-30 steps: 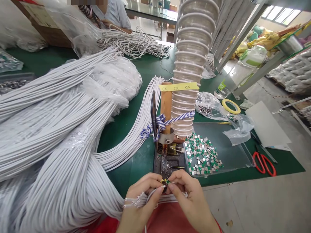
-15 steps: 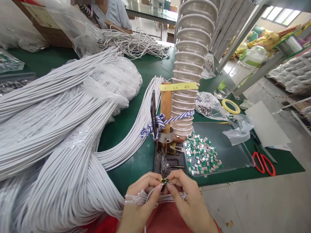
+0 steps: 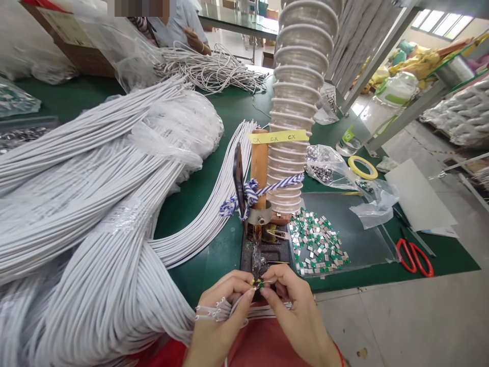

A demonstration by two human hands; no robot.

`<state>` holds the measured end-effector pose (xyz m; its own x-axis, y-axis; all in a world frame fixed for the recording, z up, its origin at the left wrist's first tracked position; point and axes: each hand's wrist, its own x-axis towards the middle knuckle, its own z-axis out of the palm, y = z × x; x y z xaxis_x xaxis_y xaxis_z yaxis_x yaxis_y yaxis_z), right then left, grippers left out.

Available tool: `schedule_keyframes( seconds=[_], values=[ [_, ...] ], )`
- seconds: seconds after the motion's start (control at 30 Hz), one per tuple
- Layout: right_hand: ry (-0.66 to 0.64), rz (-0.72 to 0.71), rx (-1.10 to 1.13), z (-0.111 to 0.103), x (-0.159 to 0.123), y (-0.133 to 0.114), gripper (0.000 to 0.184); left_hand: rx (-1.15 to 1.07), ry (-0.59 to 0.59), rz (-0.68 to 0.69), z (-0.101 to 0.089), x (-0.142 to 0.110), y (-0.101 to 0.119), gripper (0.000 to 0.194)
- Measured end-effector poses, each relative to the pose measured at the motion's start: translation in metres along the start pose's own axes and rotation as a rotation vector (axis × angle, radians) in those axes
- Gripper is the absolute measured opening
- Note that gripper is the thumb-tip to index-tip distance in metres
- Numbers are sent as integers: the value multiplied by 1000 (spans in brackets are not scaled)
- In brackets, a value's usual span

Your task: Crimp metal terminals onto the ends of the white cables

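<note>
1. One green piece (image 3: 261, 286) is at the fingertips, just below the metal tip (image 3: 256, 255) of the wooden-handled tool (image 3: 260, 165); whether it is joined to a wire cannot be told, the fingers hiding much of it.
2. Many loose pieces (image 3: 317, 247) lie in the clear tray (image 3: 369, 237), apparently unattached, so plenty seem left; a large cable pile (image 3: 87, 214) covers the left of the worktop (image 3: 196, 280).
3. The left hand (image 3: 225, 300) is closed around several white cables (image 3: 217, 311), thumb and forefinger pinched together near the piece.
4. The right hand (image 3: 292, 303) pinches at the green piece, fingertips almost meeting the left hand's.
5. Most of the held cables' open ends point left over the left hand, their long axis roughly crosswise to the person; the green piece's own axis is too small to judge.
</note>
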<state>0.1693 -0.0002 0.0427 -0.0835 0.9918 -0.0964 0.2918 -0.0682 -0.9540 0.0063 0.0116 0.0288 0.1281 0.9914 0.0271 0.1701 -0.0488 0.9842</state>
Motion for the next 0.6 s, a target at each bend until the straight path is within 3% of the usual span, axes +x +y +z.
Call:
schedule_keyframes(
  seconds=[0.6],
  values=[
    [-9,4,79,-1,-3,7,6,16,12,-3,0,-1,2,19]
  ],
)
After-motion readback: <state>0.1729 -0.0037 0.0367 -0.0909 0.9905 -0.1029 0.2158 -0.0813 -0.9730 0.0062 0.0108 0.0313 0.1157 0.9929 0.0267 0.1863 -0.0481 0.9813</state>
